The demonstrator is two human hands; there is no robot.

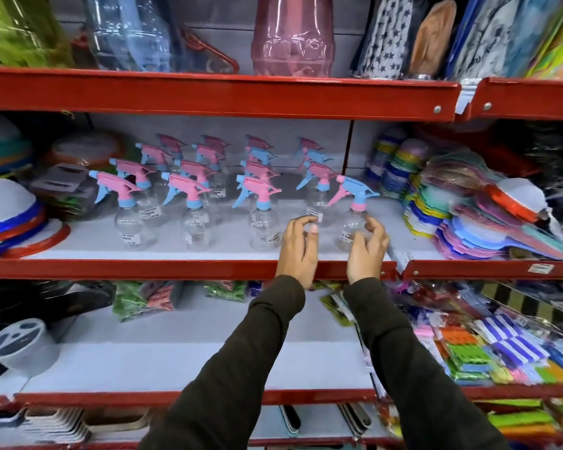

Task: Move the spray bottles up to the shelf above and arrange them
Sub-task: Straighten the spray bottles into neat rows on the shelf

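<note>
Several clear spray bottles [194, 219] with pink and blue trigger heads stand in rows on the middle shelf [163, 269], with red edges. At the front right stands one spray bottle [355, 203] with a blue head and a pink trigger. My right hand [366, 251] curls around its clear body, thumb in front and fingers on its right side. My left hand [298, 246] hovers just left of it with fingers apart and holds nothing. It is close to the label of the bottle behind [317, 193]. The lower shelf board [182, 362] below my arms is mostly bare.
Stacked plastic bowls and lids [17, 222] fill the left of the middle shelf; colourful hand fans [488, 222] lie on the right. Large tinted jars [293, 37] stand on the top shelf. Packets [475, 349] crowd the lower right.
</note>
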